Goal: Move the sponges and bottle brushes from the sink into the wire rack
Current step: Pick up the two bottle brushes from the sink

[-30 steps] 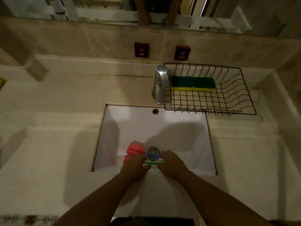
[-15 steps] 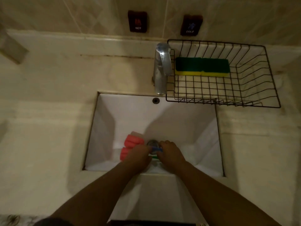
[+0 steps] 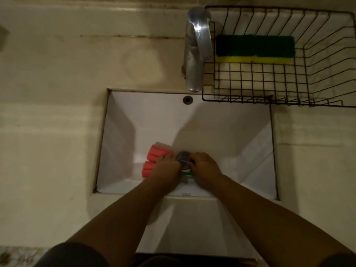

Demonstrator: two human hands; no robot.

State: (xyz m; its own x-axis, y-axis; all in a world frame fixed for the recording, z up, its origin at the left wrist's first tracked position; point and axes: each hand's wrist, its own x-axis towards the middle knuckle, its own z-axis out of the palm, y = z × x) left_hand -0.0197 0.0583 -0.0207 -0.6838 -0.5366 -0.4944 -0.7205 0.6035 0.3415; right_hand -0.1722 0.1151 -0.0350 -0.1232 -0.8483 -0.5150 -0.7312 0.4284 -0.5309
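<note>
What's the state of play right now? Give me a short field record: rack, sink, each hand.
wire rack: on the counter right of the faucet; holds two green-and-yellow sponges side by side
sink: pink brush heads at its bottom, left of the drain
left hand: down on the brushes, by the pink heads
right hand: at the blue handle and green handle
grip: cannot tell if either hand has closed

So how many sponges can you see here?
4: two green-and-yellow sponges side by side in the wire rack, two pink sponges in the sink. Hands may hide more.
</note>
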